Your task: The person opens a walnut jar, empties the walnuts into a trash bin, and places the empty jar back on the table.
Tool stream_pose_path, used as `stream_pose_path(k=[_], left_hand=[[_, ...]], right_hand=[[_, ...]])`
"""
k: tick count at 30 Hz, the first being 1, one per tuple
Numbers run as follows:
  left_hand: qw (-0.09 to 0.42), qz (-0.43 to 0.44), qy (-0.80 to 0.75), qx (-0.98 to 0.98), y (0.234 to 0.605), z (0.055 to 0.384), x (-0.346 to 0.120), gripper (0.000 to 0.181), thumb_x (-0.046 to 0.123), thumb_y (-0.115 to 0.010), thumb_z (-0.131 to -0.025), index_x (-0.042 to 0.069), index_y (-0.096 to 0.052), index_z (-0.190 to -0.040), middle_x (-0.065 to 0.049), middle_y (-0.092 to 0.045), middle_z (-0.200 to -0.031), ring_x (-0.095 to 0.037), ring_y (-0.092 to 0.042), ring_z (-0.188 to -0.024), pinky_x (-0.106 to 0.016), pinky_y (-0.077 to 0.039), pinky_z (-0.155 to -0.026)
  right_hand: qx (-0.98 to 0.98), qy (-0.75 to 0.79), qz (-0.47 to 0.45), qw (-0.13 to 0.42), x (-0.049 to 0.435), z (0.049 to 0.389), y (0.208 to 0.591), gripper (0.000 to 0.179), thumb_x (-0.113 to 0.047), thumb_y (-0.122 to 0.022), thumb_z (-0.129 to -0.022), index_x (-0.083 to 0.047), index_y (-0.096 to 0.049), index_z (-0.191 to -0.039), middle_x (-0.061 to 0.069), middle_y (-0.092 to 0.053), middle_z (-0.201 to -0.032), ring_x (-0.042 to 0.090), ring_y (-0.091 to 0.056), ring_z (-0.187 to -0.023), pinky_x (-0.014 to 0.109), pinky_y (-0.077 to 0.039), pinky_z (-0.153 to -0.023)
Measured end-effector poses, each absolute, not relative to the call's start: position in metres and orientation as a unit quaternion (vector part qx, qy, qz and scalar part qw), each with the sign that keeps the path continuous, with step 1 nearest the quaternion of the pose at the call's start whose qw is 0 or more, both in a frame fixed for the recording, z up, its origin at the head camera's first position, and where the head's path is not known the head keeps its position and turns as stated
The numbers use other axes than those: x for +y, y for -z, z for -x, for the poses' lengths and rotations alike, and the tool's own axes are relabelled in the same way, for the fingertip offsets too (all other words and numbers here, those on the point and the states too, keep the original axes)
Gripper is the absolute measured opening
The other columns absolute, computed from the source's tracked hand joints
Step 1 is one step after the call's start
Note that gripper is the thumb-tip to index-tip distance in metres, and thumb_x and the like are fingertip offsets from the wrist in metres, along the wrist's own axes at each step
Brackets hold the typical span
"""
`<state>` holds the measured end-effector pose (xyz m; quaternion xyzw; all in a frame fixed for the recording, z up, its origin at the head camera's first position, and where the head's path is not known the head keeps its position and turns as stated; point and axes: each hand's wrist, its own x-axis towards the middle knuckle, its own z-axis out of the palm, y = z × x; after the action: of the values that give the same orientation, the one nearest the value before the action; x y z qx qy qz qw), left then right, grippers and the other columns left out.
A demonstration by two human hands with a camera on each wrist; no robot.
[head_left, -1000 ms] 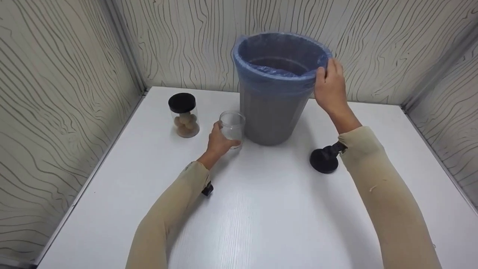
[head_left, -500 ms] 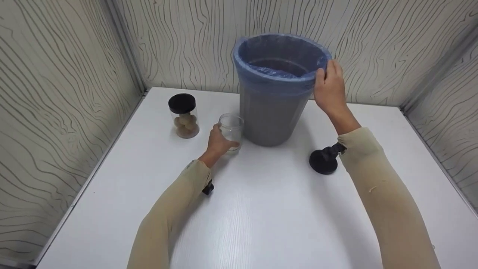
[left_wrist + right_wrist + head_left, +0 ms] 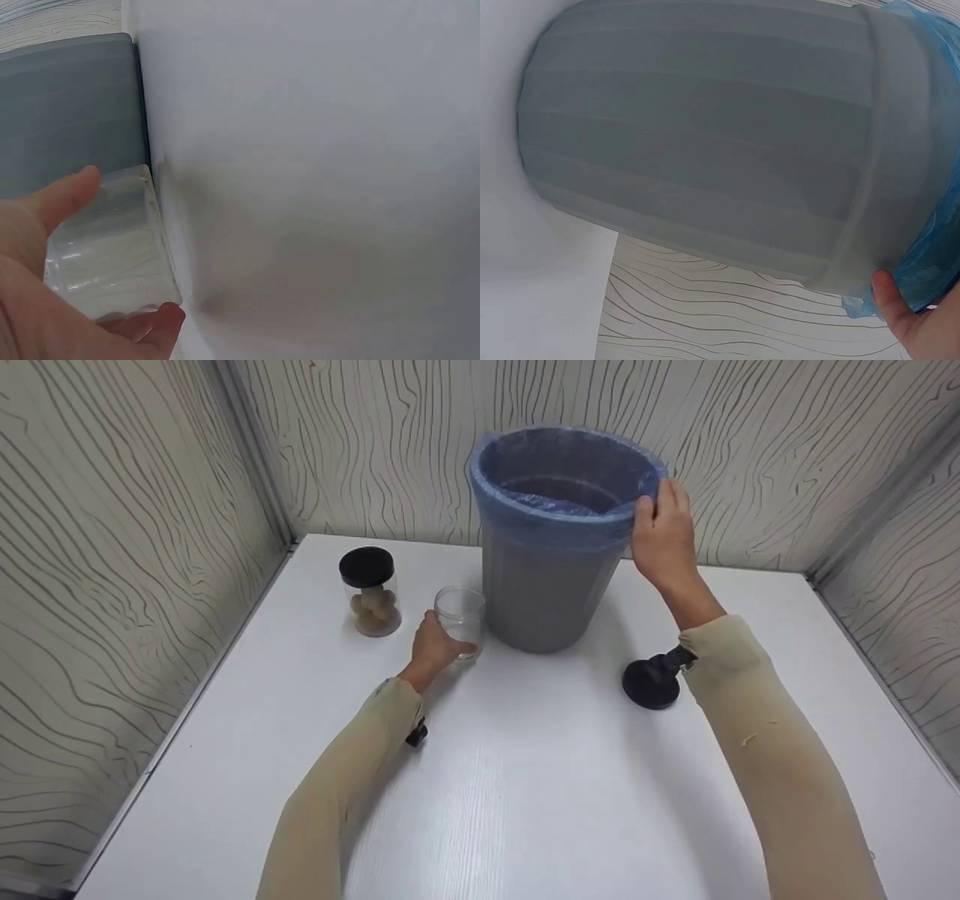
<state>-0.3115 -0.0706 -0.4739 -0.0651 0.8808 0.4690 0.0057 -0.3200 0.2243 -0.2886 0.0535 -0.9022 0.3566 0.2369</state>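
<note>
Head view: we find the person's left hand (image 3: 437, 645) partly open around a clear, colourless, open-topped cylindrical jar (image 3: 463, 619), thumb on the near side and fingers on the far side, holding it upright. The jar sits between that hand and a tall grey ribbed bin (image 3: 540, 596), just beside the bin's base; we cannot tell whether the two touch, nor whether the jar's foot rests fully on the white table (image 3: 517, 765). Left wrist view agrees: jar wall within the spread of thumb and fingers, grey bin right behind. The right hand (image 3: 664, 536) is well apart from the jar, up on the bin's far side, bent at the rim and gripping there. Right wrist view gives us its thumb laid against the bin's outside, close to the edge of the thin blue plastic liner (image 3: 551, 529); the other fingers are mostly hidden from us. The liner folds over the rim all round and dips inside. On the left hand's outer side, near it but untouched, we note a clear lidded jar (image 3: 390, 585) with a flat black round lid (image 3: 366, 566) and several tan balls (image 3: 373, 607) inside. Both arms wear pale khaki sleeves (image 3: 349, 757); a black disc (image 3: 651, 682) shows by the right cuff.
</note>
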Motion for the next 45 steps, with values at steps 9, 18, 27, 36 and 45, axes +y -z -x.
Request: stream_pose_path(k=[9,18,27,36,45], left_hand=[[-0.011,0.048,-0.457,0.888,0.479,0.309,-0.076,0.094,0.014,-0.087,-0.062,-0.004,-0.032,-0.136,-0.018,-0.048,-0.129,-0.032,-0.046,-0.12,-0.037,-0.035,-0.103],[0.005,0.029,-0.476,0.879,0.475,0.307,-0.078,0.097,0.012,-0.084,-0.066,-0.001,-0.025,-0.142,-0.018,-0.043,-0.136,-0.031,-0.042,-0.126,-0.037,-0.03,-0.107],[0.038,0.026,-0.462,0.886,0.459,0.299,-0.095,0.106,0.019,-0.082,-0.072,0.0,-0.012,-0.149,-0.023,-0.028,-0.147,-0.035,-0.029,-0.135,-0.04,-0.024,-0.11],[0.021,0.013,-0.485,0.874,0.443,0.282,-0.121,0.077,0.024,-0.066,-0.087,-0.005,-0.024,-0.144,-0.024,-0.029,-0.146,-0.035,-0.029,-0.135,-0.043,-0.028,-0.108],[-0.015,0.035,-0.516,0.856,0.441,0.281,-0.15,0.06,0.021,-0.062,-0.089,-0.009,-0.036,-0.135,-0.026,-0.037,-0.14,-0.035,-0.033,-0.132,-0.041,-0.03,-0.106]], right_hand=[[-0.907,-0.357,-0.053,0.215,0.222,0.319,0.287,0.062,-0.035,-0.024,-0.101,0.006,-0.017,-0.147,0.021,-0.014,-0.153,0.027,-0.011,-0.141,0.033,-0.01,-0.113],[-0.909,-0.365,-0.054,0.195,0.228,0.316,0.278,0.063,-0.038,-0.028,-0.1,0.005,-0.022,-0.147,0.019,-0.017,-0.153,0.03,-0.02,-0.139,0.036,-0.018,-0.112],[-0.911,-0.357,-0.072,0.194,0.237,0.306,0.268,0.062,-0.04,-0.027,-0.101,0.002,-0.023,-0.147,0.018,-0.017,-0.152,0.036,-0.035,-0.131,0.044,-0.03,-0.107],[-0.919,-0.319,-0.106,0.207,0.24,0.284,0.278,0.063,-0.04,-0.035,-0.1,0.001,-0.027,-0.146,0.02,-0.021,-0.15,0.037,-0.035,-0.128,0.052,-0.03,-0.103],[-0.912,-0.305,-0.159,0.223,0.242,0.258,0.304,0.055,-0.034,-0.045,-0.098,0.001,-0.039,-0.14,0.021,-0.037,-0.139,0.037,-0.042,-0.12,0.05,-0.04,-0.094]])
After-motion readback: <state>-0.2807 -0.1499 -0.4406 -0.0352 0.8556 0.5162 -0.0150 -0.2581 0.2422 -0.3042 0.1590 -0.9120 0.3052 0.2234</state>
